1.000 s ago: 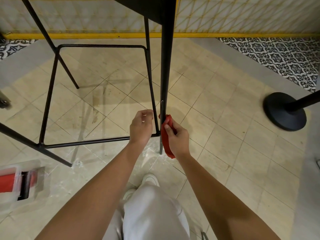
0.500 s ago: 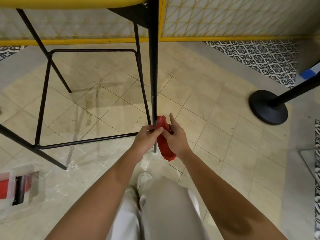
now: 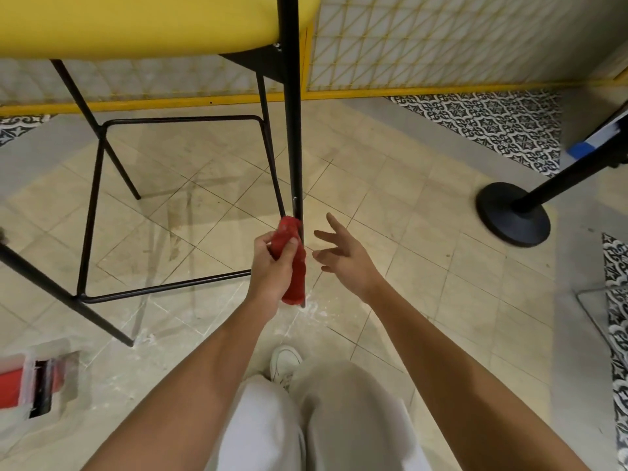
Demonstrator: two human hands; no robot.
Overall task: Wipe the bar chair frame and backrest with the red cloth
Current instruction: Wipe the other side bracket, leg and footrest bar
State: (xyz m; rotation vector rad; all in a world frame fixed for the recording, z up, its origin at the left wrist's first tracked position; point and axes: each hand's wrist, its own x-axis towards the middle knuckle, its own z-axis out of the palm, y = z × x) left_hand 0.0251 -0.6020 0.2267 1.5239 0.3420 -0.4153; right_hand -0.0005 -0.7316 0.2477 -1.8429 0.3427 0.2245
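Two hands in view. Left hand [image 3: 270, 271] grips the red cloth [image 3: 295, 278], bunched, nubby weave, pressed to the near leg [image 3: 292, 130] of the bar chair [image 3: 91, 205]. The leg is a thin black round metal tube; cloth sits low on it, just above the floor [image 3: 407, 266] (glossy beige tile). Right hand [image 3: 346, 260] wide, fingers spread, just beside the leg, not touching. Seat [image 3: 136, 25] yellow, smooth, cut off at top edge. Leg foot partly hidden behind cloth. Vs 0.5 s ago: both hands were on the cloth; right has let go.
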